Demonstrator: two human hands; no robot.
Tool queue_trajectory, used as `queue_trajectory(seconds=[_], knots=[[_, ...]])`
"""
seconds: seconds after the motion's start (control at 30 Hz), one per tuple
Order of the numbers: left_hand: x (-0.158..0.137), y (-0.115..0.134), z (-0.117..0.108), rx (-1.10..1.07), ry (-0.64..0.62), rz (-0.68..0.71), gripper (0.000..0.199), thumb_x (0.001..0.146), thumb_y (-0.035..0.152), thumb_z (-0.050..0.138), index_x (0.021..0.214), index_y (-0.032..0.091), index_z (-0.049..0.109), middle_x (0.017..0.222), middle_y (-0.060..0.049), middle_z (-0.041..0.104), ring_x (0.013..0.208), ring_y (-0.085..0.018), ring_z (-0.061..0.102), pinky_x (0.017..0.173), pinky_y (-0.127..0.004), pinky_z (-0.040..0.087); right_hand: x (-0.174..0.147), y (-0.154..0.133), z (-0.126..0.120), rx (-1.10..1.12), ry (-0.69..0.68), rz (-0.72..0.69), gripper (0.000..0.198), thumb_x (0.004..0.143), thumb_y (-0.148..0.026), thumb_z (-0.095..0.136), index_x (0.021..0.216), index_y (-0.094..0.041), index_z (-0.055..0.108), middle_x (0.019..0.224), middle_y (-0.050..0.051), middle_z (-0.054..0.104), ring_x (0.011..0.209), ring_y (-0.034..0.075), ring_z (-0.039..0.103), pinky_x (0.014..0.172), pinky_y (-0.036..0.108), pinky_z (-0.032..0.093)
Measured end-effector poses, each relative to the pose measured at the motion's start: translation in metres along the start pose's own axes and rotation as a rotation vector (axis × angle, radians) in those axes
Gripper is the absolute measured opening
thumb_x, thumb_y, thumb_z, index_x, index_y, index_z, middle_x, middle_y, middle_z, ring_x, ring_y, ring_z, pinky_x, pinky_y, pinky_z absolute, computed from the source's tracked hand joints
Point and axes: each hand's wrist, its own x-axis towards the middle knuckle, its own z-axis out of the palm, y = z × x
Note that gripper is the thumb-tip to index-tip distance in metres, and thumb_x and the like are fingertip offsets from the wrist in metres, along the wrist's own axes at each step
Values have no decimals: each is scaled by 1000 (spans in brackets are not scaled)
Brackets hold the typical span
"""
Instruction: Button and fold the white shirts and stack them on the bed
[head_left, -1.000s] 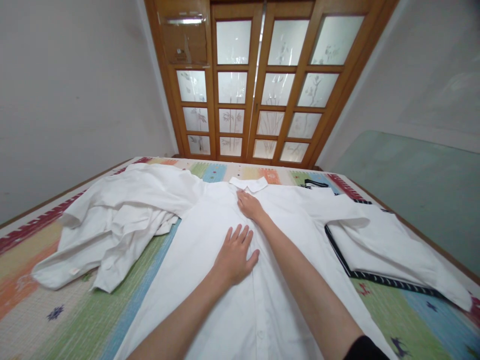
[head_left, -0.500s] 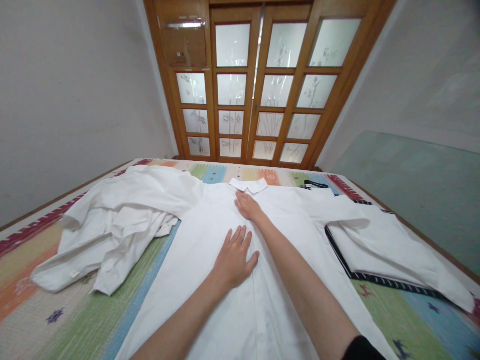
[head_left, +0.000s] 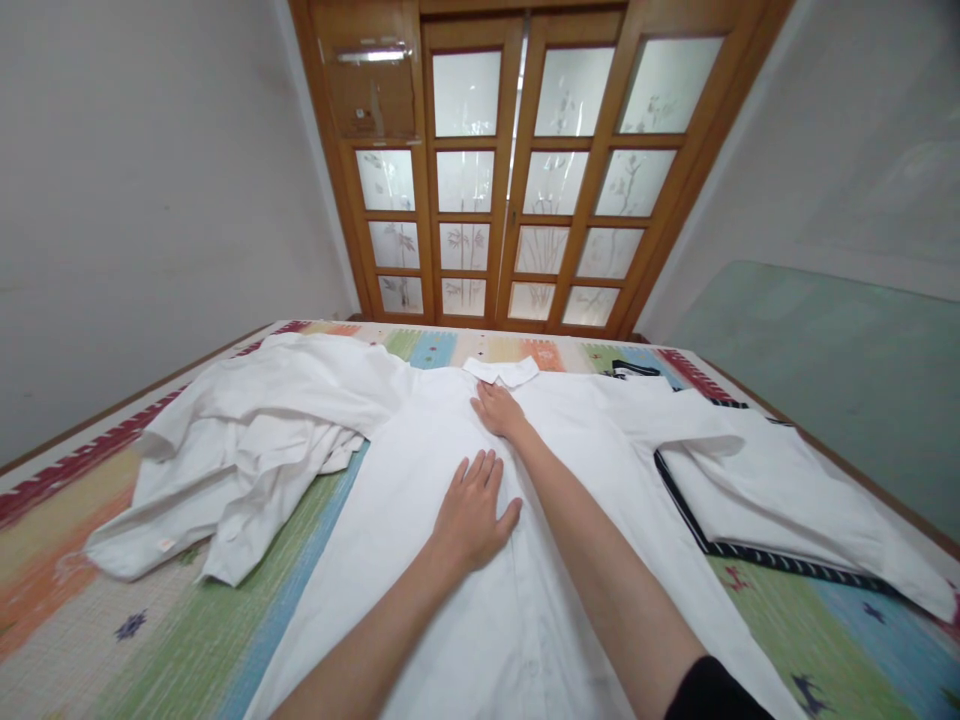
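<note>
Left hand [head_left: 472, 512] lies flat (palm down) on the shirt [head_left: 504, 610]. Right hand [head_left: 499, 408], flat too, rests at its twelve o'clock.

Wooden doors [head_left: 504, 170], green panel [head_left: 817, 375], multicoloured patterned cloth [head_left: 187, 640]

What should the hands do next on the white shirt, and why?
Perhaps slide the left hand gently down the white shirt: it lies on the front, where faint creases show below it, while the right hand, just below the collar, could steady the top.
</note>
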Motion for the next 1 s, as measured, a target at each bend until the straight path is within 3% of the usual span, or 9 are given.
queue_trajectory(seconds=[0.13, 0.4, 0.5, 0.7, 0.83, 0.93, 1.0], knots=[[2, -1, -3, -15, -18, -15, 60, 96, 46, 32, 142, 10, 43, 149, -15, 43, 142, -26, 34, 117, -46, 27, -7, -3, -3, 2, -21, -28, 55, 101, -34, 28, 146, -3, 35, 153, 21, 34, 141, 29, 33, 114, 45, 23], [4, 0, -4, 5, 42, -31, 52, 94, 39, 39, 134, 8, 52, 142, -18, 51, 137, -27, 42, 114, -47, 32, -41, -4, -14, 64, -112, -176, 51, 102, -36, 27, 150, -20, 34, 157, 4, 28, 146, 30, 20, 116, 50, 20], [3, 0, -5, 39, 74, -62, 47, 93, 35, 41, 128, 8, 57, 136, -18, 57, 133, -28, 47, 112, -46, 35, -62, -4, -21, 96, -127, -210, 48, 102, -35, 26, 148, -24, 38, 155, 4, 32, 146, 27, 22, 116, 49, 21], [5, -1, -9, 62, 130, -98, 40, 93, 28, 39, 123, 11, 59, 129, -15, 63, 125, -26, 55, 107, -42, 41, -116, -5, -28, 112, -62, -276, 48, 103, -34, 27, 147, -19, 41, 155, 7, 32, 145, 25, 23, 116, 46, 24], [24, -17, -9, 97, 149, -121, 44, 94, 31, 36, 129, 10, 55, 141, -17, 52, 132, -26, 48, 107, -41, 40, -151, -1, -27, 85, 31, -161, 54, 103, -38, 26, 148, -12, 36, 157, 14, 23, 146, 26, 20, 116, 45, 26], [43, -35, -10, 108, 15, -64, 54, 95, 36, 34, 141, 9, 43, 152, -17, 38, 143, -29, 30, 114, -45, 30, -169, 1, -29, 62, 20, -41, 57, 102, -40, 24, 148, -8, 37, 156, 16, 26, 146, 28, 21, 117, 46, 24], [52, -46, -13, 102, -109, -49, 56, 96, 41, 30, 144, 14, 41, 153, -13, 36, 144, -29, 27, 115, -49, 25, -176, 1, -33, 58, -7, -1, 55, 102, -40, 24, 148, -12, 38, 156, 13, 28, 146, 28, 21, 117, 47, 22]])
